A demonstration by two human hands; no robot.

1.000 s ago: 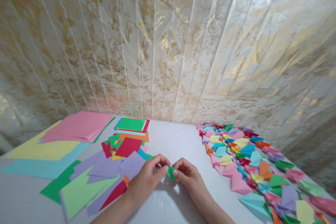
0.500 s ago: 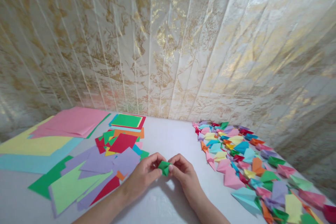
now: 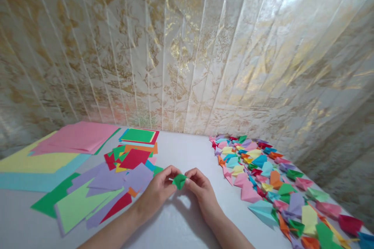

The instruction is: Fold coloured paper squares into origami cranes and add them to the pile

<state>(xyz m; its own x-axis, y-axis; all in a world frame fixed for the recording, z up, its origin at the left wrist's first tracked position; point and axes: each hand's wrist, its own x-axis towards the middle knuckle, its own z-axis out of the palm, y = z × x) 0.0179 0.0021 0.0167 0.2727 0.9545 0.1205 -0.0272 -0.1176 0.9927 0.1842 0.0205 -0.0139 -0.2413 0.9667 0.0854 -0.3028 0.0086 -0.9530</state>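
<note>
Green paper (image 3: 179, 181) is at the lower centre of the frame, seemingly just above the white table (image 3: 184, 146), pinched between thumb and fingers of the left hand (image 3: 163, 183) at one side and of the right hand (image 3: 201, 183) at the other. It has creases and angled faces, so it looks at least partly folded; whether more folds remain cannot be told. Many folded pieces (image 3: 275, 179), apparently done, cover the lower right. Flat scraps (image 3: 108, 181) at lower left, with pink sheets (image 3: 77, 136) and a small stack (image 3: 138, 135) above them, look unfolded.
</note>
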